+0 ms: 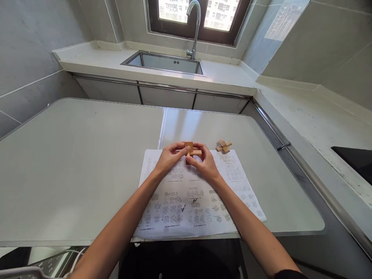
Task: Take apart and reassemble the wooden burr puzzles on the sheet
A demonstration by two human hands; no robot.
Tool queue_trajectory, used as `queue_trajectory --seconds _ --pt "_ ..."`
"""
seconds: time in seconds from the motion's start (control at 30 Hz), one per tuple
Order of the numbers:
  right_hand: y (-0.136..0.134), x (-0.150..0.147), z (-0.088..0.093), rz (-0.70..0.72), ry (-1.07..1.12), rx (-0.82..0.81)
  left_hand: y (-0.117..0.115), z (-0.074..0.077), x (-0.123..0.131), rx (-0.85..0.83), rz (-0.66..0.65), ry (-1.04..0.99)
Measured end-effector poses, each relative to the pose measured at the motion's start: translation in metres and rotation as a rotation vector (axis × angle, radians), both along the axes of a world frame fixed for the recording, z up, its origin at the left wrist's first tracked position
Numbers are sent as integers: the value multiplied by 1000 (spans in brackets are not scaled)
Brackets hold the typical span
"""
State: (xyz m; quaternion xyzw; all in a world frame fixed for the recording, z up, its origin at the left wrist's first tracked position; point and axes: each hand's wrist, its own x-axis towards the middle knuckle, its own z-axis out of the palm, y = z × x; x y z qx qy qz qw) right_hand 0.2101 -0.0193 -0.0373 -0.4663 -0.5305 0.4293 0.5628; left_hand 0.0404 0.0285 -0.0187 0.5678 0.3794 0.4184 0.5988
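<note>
Between my two hands I hold a wooden interlocking puzzle (189, 145) made of crossed blocks, raised just over the top part of a printed sheet (180, 193). My left hand (171, 158) grips it from the left, its thumb pressed on the front. From the right, my right hand (205, 161) closes around it, thumb low on the front and fingers behind. One light bar points to the right. The fingertips at the back are partly hidden. A second wooden puzzle (223, 146), cross-shaped, lies by the sheet's upper right corner.
The sheet carries several rows of small diagrams and lies on a pale folding table (87, 166) with a seam. Beyond the table are a counter (95, 62), a sink (162, 62) and a tap (197, 27). Another counter (325, 116) with a rail (276, 135) runs along the right.
</note>
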Motion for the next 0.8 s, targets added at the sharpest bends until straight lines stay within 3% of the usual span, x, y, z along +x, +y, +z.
queue_trajectory --seconds 0.17,0.33,0.53,0.8 --pt "-1 2 -1 -5 -159 68 4 1 -7 -14 -55 29" --pt "0 2 -3 -36 -203 133 4 2 -5 40 29 71" --pt "1 0 -4 -7 -118 95 1 -2 -1 78 145 43" --pt "-2 -4 -3 -33 -185 119 -3 -7 3 352 334 226"
